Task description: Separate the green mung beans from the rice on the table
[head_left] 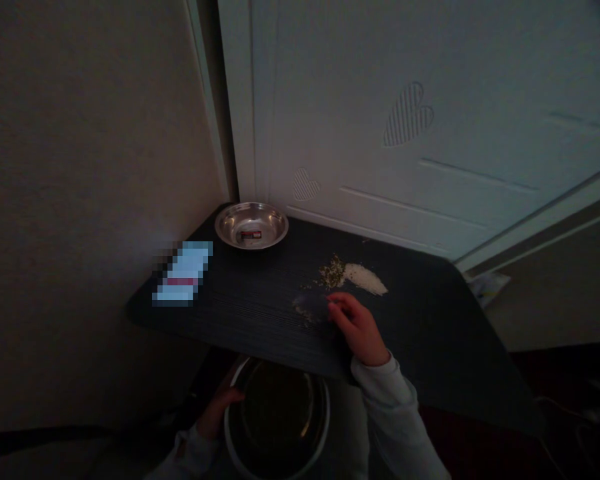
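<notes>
My left hand [219, 410] grips the rim of a round metal bowl [326, 417] below the table's front edge, its thumb over the rim. The bowl's inside is dark, so what it may contain is hard to see. Over the table, my right hand [357, 327] is closed in a pinch on a thin see-through piece [311, 304], blurred and faint. A few scattered grains lie under and beside that piece. Just beyond my right hand sit a small heap of greenish-brown grains [333, 272] and, touching it on the right, a pile of white rice-like grains [366, 279].
A shallow steel dish [251, 227] with a small dark label or packet inside stands at the back left of the dark table [250, 300]. Left of it lies a pixelated bright rectangle [183, 273]. A white panel with heart reliefs [409, 115] rises behind the table; a wall borders the left.
</notes>
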`<state>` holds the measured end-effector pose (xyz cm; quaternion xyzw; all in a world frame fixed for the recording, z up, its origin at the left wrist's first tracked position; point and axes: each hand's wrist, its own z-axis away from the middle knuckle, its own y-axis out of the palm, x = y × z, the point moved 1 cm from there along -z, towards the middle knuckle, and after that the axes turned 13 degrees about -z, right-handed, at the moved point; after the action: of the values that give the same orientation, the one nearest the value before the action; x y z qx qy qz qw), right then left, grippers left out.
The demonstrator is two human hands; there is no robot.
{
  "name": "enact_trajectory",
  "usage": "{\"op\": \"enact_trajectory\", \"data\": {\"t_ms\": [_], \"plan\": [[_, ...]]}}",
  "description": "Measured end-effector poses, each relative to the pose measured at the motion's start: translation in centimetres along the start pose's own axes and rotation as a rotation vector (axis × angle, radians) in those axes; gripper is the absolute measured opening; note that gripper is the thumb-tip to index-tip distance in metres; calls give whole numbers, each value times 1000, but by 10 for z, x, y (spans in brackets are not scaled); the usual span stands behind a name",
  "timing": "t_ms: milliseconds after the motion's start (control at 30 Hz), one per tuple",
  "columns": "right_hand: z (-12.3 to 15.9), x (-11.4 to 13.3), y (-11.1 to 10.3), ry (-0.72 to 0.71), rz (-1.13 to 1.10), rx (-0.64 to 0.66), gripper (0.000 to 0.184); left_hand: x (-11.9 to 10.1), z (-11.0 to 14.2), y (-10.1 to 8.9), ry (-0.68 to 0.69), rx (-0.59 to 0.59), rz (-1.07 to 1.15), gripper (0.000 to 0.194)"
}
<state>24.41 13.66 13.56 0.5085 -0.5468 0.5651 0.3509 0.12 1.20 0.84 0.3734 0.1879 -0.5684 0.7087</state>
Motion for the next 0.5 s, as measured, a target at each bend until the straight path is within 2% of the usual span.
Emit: {"op": "enact_trajectory", "data": {"t_ms": [100, 200, 400, 500], "plan": [[17, -16, -13, 88, -77, -216, 25, 6, -1, 3, -6, -73, 40, 6], [29, -26, -12, 132, -96, -349, 29, 7, -2, 6, -16, -119, 126, 27], [28, -24, -4, 93, -21, -392, 27, 9, -8, 7, -51, -147, 124, 27], [28, -22, -3, 67, 1, -384, 25, 10, -11, 12, 9, -105, 82, 42]]}}
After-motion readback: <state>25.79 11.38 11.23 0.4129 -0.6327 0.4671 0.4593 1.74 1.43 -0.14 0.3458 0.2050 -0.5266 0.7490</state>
